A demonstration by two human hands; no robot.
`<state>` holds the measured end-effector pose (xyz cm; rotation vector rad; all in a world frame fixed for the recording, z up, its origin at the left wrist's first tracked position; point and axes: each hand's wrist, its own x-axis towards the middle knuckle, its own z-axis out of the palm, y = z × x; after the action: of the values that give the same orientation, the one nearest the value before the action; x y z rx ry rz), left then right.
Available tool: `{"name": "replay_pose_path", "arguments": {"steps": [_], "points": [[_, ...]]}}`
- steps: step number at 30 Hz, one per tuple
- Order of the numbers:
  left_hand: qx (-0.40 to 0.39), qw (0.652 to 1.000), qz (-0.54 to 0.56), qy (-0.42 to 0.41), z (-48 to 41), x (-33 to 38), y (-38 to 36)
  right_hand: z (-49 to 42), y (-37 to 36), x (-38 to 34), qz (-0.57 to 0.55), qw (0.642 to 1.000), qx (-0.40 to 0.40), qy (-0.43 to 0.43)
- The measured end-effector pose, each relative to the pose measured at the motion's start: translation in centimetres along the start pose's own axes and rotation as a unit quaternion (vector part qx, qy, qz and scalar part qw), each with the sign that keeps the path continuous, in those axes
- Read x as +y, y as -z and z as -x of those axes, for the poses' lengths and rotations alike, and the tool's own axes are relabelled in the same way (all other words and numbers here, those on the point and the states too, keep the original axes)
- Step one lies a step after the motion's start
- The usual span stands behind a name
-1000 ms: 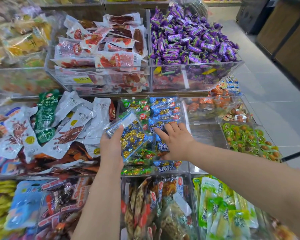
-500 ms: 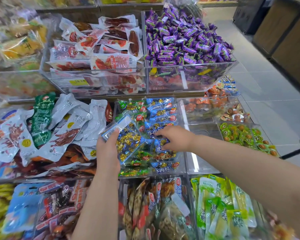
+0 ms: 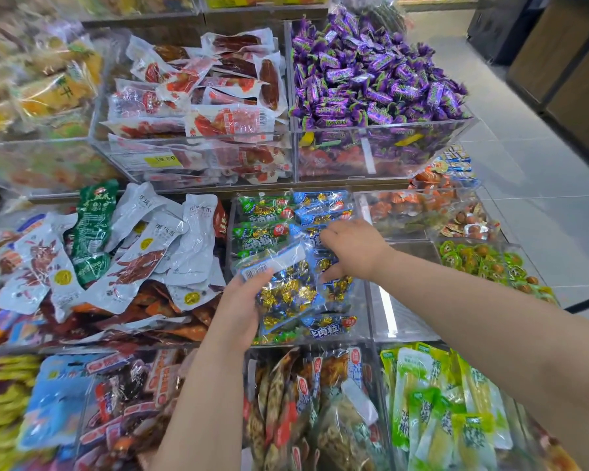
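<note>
A clear acrylic bin in the middle row holds several blue and green snack bags of gold-wrapped sweets. My left hand grips one blue bag by its left edge and holds it tilted above the bin, its white barcode label facing up. My right hand reaches into the same bin from the right, its fingers curled round the blue bags lying there; the fingertips are hidden among the packets.
Purple candies fill the upper right bin, red meat packs the one beside it. White and green pouches lie left. Green-wrapped snacks sit right, over a tiled aisle floor. Lower bins hold brown and green packs.
My right hand has gone from lying flat on the bags to curling its fingers into them, further back in the bin. My left hand keeps holding the blue bag, nearly still.
</note>
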<state>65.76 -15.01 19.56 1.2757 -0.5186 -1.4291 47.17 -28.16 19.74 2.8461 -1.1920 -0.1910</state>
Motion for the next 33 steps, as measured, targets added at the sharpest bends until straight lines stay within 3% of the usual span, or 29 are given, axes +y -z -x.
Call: {"name": "replay_pose_path", "arguments": {"steps": [5, 9, 11, 13, 15, 16, 18, 21, 22, 24, 25, 27, 30, 32, 33], "points": [[0.004, 0.998, -0.057, 0.032, -0.3, 0.5, -0.1, 0.8, -0.9, 0.1, -0.047, 0.997, 0.042, -0.046], [0.008, 0.998, -0.049, 0.041, -0.2, 0.7, -0.5, 3.5, -0.4, 0.5, -0.235, 0.959, 0.118, -0.105], [-0.008, 0.998, -0.039, 0.043, -0.2, 0.6, -0.7, 5.2, -0.1, 0.4, -0.358, 0.897, 0.211, -0.154], [-0.041, 0.998, -0.007, 0.039, 0.0, 0.6, -1.2, 6.9, 0.5, -0.3, -0.492, 0.812, 0.235, -0.209], [-0.077, 0.996, 0.036, 0.034, 0.2, 0.5, -2.3, 8.3, 0.9, -1.4, -0.644, 0.717, 0.16, -0.214], [-0.091, 0.994, 0.055, 0.033, 0.3, 0.4, -2.9, 8.9, 1.0, -2.0, -0.685, 0.692, 0.102, -0.203], [-0.104, 0.991, 0.08, 0.023, 0.7, 0.2, -4.2, 9.9, 0.5, -3.3, -0.683, 0.707, 0.026, -0.178], [-0.082, 0.996, 0.039, -0.002, 1.0, 0.4, -5.3, 10.1, 0.1, -4.3, -0.691, 0.687, 0.109, -0.197], [-0.064, 0.998, 0.01, -0.006, 1.0, 0.7, -5.3, 10.4, 0.1, -4.2, -0.644, 0.713, 0.176, -0.215], [-0.04, 0.999, -0.009, 0.022, 1.2, 1.6, -4.7, 10.9, 0.4, -3.4, -0.423, 0.826, 0.316, -0.198], [-0.051, 0.998, 0.0, 0.046, 1.3, 1.9, -4.3, 11.2, 0.5, -3.2, -0.321, 0.86, 0.363, -0.161], [-0.115, 0.991, 0.011, 0.073, 1.8, 2.8, -4.2, 11.5, 0.8, -3.5, -0.233, 0.878, 0.403, -0.111], [-0.14, 0.988, -0.061, 0.018, 2.3, 3.0, -4.8, 11.8, 0.7, -4.3, -0.2, 0.907, 0.369, -0.037], [-0.112, 0.987, -0.116, -0.021, 1.9, 3.0, -4.8, 12.4, 0.4, -4.2, -0.262, 0.926, 0.27, 0.01], [-0.114, 0.982, -0.15, -0.031, 1.7, 3.1, -4.6, 12.8, 0.5, -4.0, -0.335, 0.92, 0.202, 0.012]]}}
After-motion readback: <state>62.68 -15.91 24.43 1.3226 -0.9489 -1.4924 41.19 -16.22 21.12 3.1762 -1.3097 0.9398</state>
